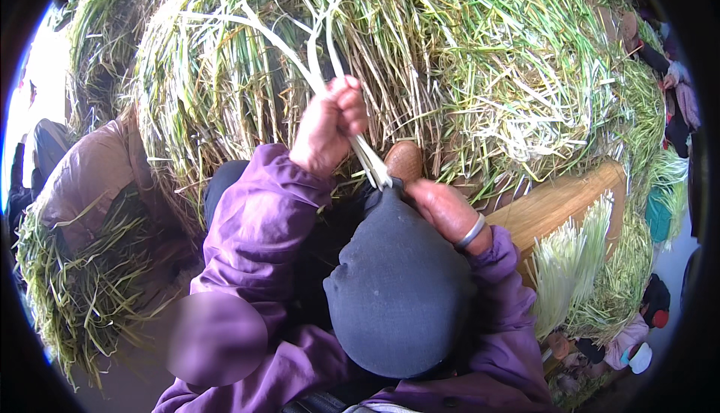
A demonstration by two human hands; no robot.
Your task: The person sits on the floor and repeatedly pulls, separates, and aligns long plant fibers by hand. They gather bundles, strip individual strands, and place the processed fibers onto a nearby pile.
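My left hand (332,126) is closed around a few long, pale stalks (371,160). Their green-white leaves fan out above the fist toward the large heap of leafy stalks (394,75). The pale lower ends point down to the tip of my knee, which is covered in dark grey cloth (399,289). Beside that knee is my right hand (444,210), slightly blurred, with a pale bangle (471,232) on the wrist. Its fingertips are partly hidden behind the knee near the stalk ends, so whether they pinch anything is unclear.
A brown shoe (404,161) shows just beyond the knee. On the right, a wooden board (557,199) has a bundle of pale trimmed stalks (568,272) by it. More leafy stalks (84,283) lie at left beside a brown cloth (95,171). Other people are at the right edge.
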